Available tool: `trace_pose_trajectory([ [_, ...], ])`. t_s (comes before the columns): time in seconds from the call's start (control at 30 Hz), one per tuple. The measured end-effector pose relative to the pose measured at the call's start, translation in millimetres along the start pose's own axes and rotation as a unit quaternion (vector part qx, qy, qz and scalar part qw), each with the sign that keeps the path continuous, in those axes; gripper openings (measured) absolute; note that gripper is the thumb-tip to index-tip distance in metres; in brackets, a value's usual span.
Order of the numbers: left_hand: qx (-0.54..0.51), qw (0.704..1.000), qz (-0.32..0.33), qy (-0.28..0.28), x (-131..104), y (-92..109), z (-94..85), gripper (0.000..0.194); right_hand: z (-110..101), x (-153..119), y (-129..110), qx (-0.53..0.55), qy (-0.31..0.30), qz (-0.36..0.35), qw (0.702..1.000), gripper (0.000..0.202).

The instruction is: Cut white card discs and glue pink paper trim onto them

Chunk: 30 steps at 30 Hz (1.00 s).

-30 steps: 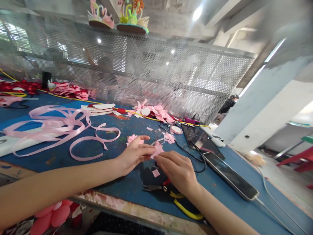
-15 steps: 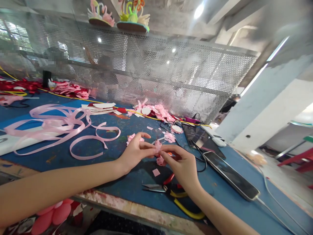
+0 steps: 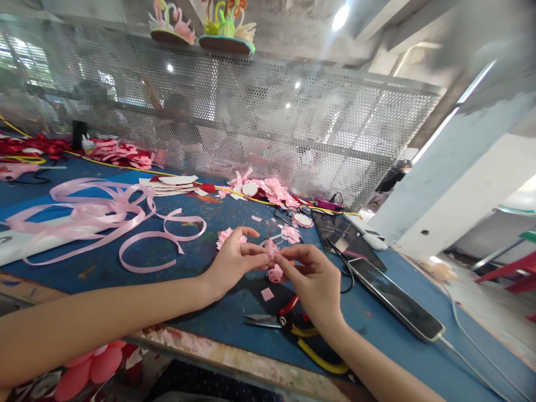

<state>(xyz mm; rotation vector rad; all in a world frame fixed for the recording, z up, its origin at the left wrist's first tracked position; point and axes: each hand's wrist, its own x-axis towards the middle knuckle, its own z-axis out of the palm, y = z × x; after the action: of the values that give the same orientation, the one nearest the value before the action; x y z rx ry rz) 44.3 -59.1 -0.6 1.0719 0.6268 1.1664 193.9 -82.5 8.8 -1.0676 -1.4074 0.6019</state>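
Between my two hands is a small pink ribbon piece (image 3: 272, 249), pinched at the fingertips. My left hand (image 3: 234, 259) grips its left side with thumb and forefinger. From the right, my right hand (image 3: 314, 279) pinches the same piece. Just below the fingertips lies a pink rosette (image 3: 275, 273). A small pink square (image 3: 267, 294) rests on the blue table (image 3: 201, 312) nearer to me. Scissors (image 3: 266, 320) with open blades and red and yellow handles lie below my right hand. Partly behind my left hand is another pink ribbon flower (image 3: 225, 239).
Loose pink ribbon (image 3: 148, 237) coils across the left. A phone (image 3: 396, 298) with a cable lies at the right. Pink petals (image 3: 276, 191), white card pieces (image 3: 170, 186) and a yellow cord line the back, before a mesh panel (image 3: 268, 123).
My right hand has shifted slightly, its fingers bending more around the pink ribbon piece. My left hand has barely moved.
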Motion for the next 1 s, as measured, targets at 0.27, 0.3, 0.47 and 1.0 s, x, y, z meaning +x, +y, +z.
trace_pose_trajectory([
  [0.27, -0.031, 1.0, 0.003, 0.004, 0, -2, 0.7, 0.048, 5, 0, -7, 0.037, 0.018, 0.016, 0.999, 0.02],
  [0.3, -0.035, 0.999, 0.0, 0.006, 1, -2, 1.1, 0.049, 5, 0, -8, 0.042, 0.02, 0.018, 0.999, 0.02],
  [0.47, -0.056, 0.998, 0.001, 0.011, 1, -1, 3.3, 0.049, 6, 1, -9, 0.062, 0.024, 0.025, 0.997, 0.02],
  [1.0, 0.012, 0.999, 0.039, 0.013, -1, -1, 5.5, 0.049, 8, -4, -12, 0.058, 0.032, 0.002, 0.998, 0.024],
])
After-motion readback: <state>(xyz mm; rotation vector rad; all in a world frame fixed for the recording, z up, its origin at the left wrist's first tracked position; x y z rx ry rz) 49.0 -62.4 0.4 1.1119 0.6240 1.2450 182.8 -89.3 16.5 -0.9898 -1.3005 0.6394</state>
